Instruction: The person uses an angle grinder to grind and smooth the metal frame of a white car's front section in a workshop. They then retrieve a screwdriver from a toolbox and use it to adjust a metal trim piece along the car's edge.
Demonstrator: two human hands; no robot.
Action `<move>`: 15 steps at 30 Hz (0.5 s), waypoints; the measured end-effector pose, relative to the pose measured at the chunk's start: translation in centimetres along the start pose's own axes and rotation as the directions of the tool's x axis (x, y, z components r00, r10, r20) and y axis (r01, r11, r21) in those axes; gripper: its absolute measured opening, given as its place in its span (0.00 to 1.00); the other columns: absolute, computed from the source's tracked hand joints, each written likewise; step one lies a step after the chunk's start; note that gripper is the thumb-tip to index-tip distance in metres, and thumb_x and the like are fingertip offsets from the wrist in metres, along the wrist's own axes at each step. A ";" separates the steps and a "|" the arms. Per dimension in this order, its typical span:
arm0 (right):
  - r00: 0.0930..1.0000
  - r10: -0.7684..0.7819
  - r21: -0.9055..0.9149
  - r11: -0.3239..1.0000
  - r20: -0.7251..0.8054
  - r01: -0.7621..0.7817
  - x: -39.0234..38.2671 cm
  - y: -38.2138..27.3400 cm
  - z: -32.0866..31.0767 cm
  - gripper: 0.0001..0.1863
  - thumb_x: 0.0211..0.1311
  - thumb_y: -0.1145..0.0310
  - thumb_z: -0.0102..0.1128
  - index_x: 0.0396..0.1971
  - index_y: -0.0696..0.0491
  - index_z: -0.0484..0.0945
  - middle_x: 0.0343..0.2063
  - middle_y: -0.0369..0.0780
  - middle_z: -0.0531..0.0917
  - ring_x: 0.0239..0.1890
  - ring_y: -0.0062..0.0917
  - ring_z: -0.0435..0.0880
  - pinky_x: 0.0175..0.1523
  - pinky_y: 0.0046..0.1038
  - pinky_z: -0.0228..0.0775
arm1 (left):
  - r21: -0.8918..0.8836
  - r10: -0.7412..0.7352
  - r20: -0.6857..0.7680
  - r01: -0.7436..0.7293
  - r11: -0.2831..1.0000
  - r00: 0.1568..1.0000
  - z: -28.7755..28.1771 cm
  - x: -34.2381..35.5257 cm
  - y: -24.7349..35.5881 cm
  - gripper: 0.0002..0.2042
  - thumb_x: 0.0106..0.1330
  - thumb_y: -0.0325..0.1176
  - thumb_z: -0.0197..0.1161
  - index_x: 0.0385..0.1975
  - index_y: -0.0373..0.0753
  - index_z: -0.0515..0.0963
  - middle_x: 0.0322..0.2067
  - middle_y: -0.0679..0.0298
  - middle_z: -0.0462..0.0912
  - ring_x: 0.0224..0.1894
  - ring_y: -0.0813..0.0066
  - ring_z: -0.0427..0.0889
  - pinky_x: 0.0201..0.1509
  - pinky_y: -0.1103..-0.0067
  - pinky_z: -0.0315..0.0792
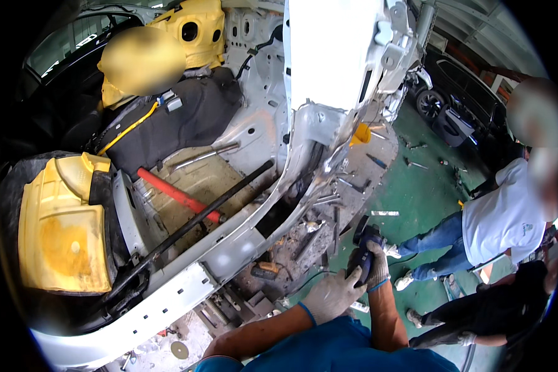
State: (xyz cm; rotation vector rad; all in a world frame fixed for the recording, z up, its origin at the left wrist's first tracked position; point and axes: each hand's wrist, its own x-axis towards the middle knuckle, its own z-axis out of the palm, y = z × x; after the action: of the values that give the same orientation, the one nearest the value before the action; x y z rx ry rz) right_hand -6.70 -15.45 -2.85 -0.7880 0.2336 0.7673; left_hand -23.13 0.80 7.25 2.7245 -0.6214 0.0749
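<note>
Just right of the car body's open side, I hold a dark blue and black angle grinder [363,260] upright in front of me. My right hand [379,268], in a pale work glove, is wrapped round its body from the right. My left hand [333,294], gloved too with a blue cuff, is closed on its lower end. The grinder's head points away from me and touches nothing. Nearest on the left is the bare metal door sill [229,251] of the white car shell.
A red tube [178,193] and a long black bar [204,214] lie in the stripped cabin beside yellow foam [68,229]. Hand tools, including an orange-black tool [265,270], litter the grey floor board. Two people stand right, one in a white shirt [499,208]. A cutting disc [180,350] lies lower left.
</note>
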 end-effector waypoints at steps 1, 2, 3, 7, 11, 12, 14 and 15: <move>0.999 0.024 0.007 1.000 -0.022 -0.024 0.7 0.6 -0.9 0.23 0.55 0.56 0.69 0.43 0.57 0.76 0.28 0.47 0.83 0.26 0.40 0.85 0.33 0.42 0.84 | 0.021 0.004 -0.004 -0.004 1.000 1.000 0.5 -0.2 -0.1 0.20 0.69 0.35 0.58 0.62 0.49 0.77 0.62 0.49 0.72 0.52 0.54 0.82 0.46 0.68 0.84; 0.998 0.041 0.016 0.999 -0.053 -0.040 1.3 1.2 -2.3 0.23 0.55 0.56 0.69 0.43 0.56 0.76 0.27 0.47 0.83 0.26 0.40 0.85 0.33 0.42 0.84 | 0.037 0.019 -0.005 -0.019 0.999 1.000 1.3 0.0 -0.2 0.20 0.69 0.34 0.57 0.62 0.49 0.77 0.62 0.49 0.72 0.52 0.55 0.83 0.46 0.68 0.84; 0.996 0.061 0.026 0.998 -0.071 -0.059 1.5 1.8 -2.3 0.22 0.55 0.56 0.69 0.43 0.56 0.76 0.27 0.47 0.83 0.26 0.40 0.85 0.33 0.42 0.84 | 0.064 0.027 -0.009 -0.026 0.998 1.000 2.1 -0.1 -0.6 0.21 0.69 0.33 0.57 0.62 0.49 0.77 0.61 0.50 0.72 0.52 0.55 0.83 0.46 0.68 0.84; 0.995 0.091 0.067 0.994 -0.046 -0.087 1.6 3.4 -3.7 0.22 0.56 0.59 0.69 0.45 0.55 0.76 0.28 0.45 0.83 0.27 0.37 0.84 0.36 0.40 0.84 | 0.053 0.029 -0.077 -0.025 0.998 0.997 4.6 -1.1 -0.8 0.21 0.68 0.32 0.56 0.62 0.49 0.77 0.62 0.46 0.74 0.50 0.54 0.83 0.46 0.69 0.84; 0.982 0.054 0.020 0.998 -0.180 -0.051 0.6 4.1 -2.8 0.19 0.59 0.63 0.66 0.48 0.54 0.76 0.30 0.43 0.83 0.28 0.36 0.84 0.36 0.39 0.83 | -0.045 0.010 -0.123 -0.016 0.999 0.992 6.4 -1.7 -1.1 0.22 0.68 0.34 0.59 0.63 0.47 0.76 0.63 0.43 0.73 0.51 0.50 0.83 0.50 0.64 0.82; 0.979 0.057 0.006 0.998 -0.198 -0.057 0.2 4.2 -2.3 0.17 0.59 0.62 0.66 0.45 0.54 0.76 0.28 0.43 0.83 0.27 0.35 0.83 0.36 0.38 0.82 | -0.075 -0.008 -0.112 -0.001 0.997 0.994 6.7 -1.7 -1.1 0.23 0.67 0.35 0.60 0.63 0.46 0.75 0.64 0.42 0.73 0.52 0.49 0.83 0.51 0.63 0.82; 0.972 0.103 0.042 0.994 -0.209 -0.096 0.1 4.0 -2.4 0.16 0.60 0.62 0.66 0.42 0.54 0.76 0.27 0.42 0.82 0.26 0.34 0.83 0.35 0.37 0.82 | -0.128 -0.035 -0.075 0.026 0.991 0.997 6.8 -1.7 -0.8 0.24 0.67 0.36 0.62 0.64 0.45 0.74 0.64 0.42 0.72 0.54 0.48 0.82 0.54 0.62 0.81; 0.969 0.127 0.059 0.991 -0.214 -0.117 0.0 3.9 -2.5 0.15 0.60 0.62 0.66 0.41 0.55 0.76 0.26 0.42 0.81 0.26 0.34 0.83 0.35 0.37 0.82 | -0.151 -0.045 -0.050 0.037 0.988 0.998 6.6 -1.6 -0.5 0.25 0.67 0.37 0.63 0.65 0.44 0.74 0.64 0.42 0.72 0.55 0.48 0.82 0.55 0.62 0.80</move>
State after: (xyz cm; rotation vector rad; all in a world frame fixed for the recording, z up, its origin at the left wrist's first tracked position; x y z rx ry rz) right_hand -9.22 -15.47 -6.67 -0.8195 0.4987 0.7886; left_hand -24.56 -0.36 0.65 2.5799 -0.5332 0.0863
